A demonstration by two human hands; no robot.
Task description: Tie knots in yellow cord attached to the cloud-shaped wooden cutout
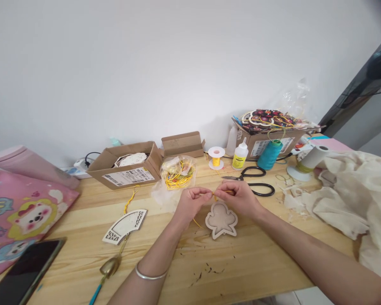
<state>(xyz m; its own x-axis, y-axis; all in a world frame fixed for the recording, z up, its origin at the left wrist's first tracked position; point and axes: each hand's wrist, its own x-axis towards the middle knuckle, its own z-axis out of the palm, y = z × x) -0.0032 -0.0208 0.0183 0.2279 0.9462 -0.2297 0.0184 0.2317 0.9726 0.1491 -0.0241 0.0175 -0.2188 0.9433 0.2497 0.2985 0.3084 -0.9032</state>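
Both hands meet near the middle of the table, fingertips pinched close together. My left hand (195,202) grips a yellow cord (197,223), whose loose end trails down to the wood. Opposite it, my right hand (239,195) pinches the same cord, with a short length showing across its fingers. Just below the fingers lies a pale wooden ornament (221,220) with a rounded, lobed top and pointed lower edge; the cord meets its top. Behind my right hand are black-handled scissors (262,189). The exact knot or loop between the fingertips is too small to make out.
A bag of yellow cords (179,174), a cord spool (216,163), a glue bottle (240,156) and teal thread (269,154) stand behind. At left are a cardboard box (130,171), fan-shaped piece (125,225), spoon (110,267) and phone (25,271). Cream cloth (346,199) lies right.
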